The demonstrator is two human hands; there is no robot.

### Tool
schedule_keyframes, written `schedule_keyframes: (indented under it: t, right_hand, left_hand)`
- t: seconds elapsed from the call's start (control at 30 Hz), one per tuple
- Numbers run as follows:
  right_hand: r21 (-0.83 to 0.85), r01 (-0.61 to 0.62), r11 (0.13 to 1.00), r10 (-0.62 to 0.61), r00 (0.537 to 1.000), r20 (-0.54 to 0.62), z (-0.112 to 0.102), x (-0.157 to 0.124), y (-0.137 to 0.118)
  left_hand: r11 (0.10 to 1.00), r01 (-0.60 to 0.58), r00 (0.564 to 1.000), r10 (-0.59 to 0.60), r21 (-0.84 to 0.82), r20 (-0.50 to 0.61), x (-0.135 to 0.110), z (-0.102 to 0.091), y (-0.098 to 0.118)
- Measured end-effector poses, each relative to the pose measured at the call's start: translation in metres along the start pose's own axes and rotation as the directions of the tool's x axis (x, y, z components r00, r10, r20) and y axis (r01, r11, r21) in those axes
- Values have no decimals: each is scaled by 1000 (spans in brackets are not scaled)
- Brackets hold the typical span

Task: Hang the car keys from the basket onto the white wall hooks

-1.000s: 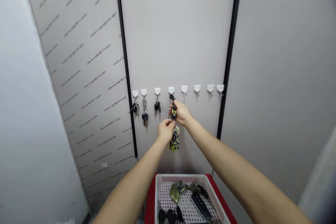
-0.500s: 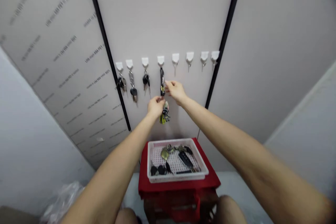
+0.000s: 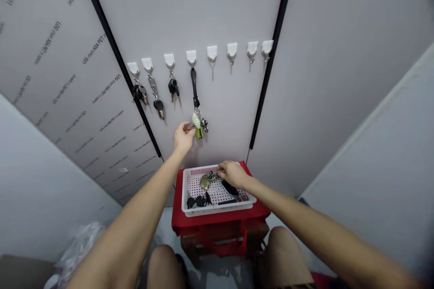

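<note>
A keychain with a black strap (image 3: 194,86) hangs from the fourth hook from the left, with a pale green charm (image 3: 196,120) and a yellow-green tag (image 3: 199,133) at its lower end. My left hand (image 3: 184,137) pinches the keychain at the left side of that charm. Over the far right part of a white plastic basket (image 3: 219,210), my right hand (image 3: 233,174) reaches down with fingers curled together beside a bunch of keys (image 3: 213,175). Whatever its fingertips hold is hidden. The basket also contains a brass-coloured round piece (image 3: 205,183), black-headed keys (image 3: 200,201) and a black car key (image 3: 229,188).
White hooks (image 3: 232,48) line the wall panel, and key sets (image 3: 172,86) hang from the three leftmost. The basket stands on a red cloth (image 3: 190,222) over a wooden stool (image 3: 190,244). Clear plastic wrap (image 3: 79,246) lies at lower left.
My right hand has moved from the hanging strap down to the basket. My left hand has shifted slightly lower along the keychain. The view has tilted downward.
</note>
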State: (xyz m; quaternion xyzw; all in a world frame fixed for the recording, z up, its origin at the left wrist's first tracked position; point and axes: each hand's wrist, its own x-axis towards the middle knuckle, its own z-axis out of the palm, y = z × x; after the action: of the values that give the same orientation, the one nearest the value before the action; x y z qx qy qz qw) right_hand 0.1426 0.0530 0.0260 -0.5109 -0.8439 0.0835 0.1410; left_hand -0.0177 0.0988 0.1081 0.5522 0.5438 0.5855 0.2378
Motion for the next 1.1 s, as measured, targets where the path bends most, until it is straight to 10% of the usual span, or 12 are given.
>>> schedule_keyframes:
  t: [0.47,0.63,0.8,0.97,1.1]
  right_hand:
    - [-96,-127,987,128,992,3,26,9,-14]
    - [0,-41,999,41,999,-4,-2,11,-23]
    - [160,29,987,-22,999,-43,-39,19,-32]
    - [411,36,911,28,988,-150,-87,34,-39]
    - [609,55,791,129,959,-254,-133,53,-47]
  left_hand:
    - [944,85,916,-199,317,347,-85,-9,-66]
    - [956,-67,861,-90,285,501,-89,-3,-68]
    - [998,64,831,-66,24,553,-87,3,-54]
    - [920,287,867,-132,-267,480,-74,7,-24]
    - [907,208,905,-36,-367,424,-46,13,15]
